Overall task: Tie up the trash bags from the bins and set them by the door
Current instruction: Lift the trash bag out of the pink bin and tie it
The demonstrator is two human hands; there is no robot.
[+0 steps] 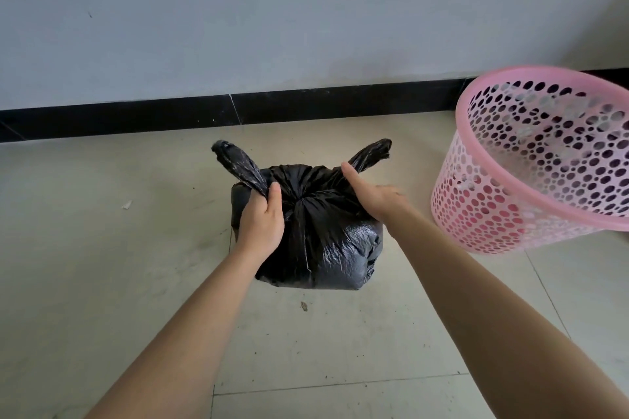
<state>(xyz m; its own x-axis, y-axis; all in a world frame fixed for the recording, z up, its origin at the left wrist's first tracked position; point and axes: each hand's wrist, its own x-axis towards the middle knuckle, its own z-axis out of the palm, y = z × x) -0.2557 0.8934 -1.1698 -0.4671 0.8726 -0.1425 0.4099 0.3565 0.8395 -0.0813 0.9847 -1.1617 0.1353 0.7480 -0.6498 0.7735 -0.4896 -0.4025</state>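
A: Quick, big to small. What's there?
B: Floor point(102, 282) along a wall point(272, 10). Pink bin point(476, 214) at 3 o'clock of the bag, near it but apart. Black trash bag point(333, 241) sits on the floor at 12 o'clock from the person, out of the bin.
A: Hands?
B: Both on the bag, equally near. Left hand point(262, 221) grips the base of the left ear point(238, 163). Right hand point(374, 196) lies over the base of the right ear point(372, 153), thumb along it. Its fingers are hidden, so I judge that a grip.
A: The relation that matters?
B: The ears stick out at 11 and 1 o'clock. The line between them runs 9 to 3, across the gathered centre point(299, 201). One ear per hand, so crossing them over that centre looks like the next knot.
A: Progress?
B: The top looks cinched once, ears still free. No door is in view.
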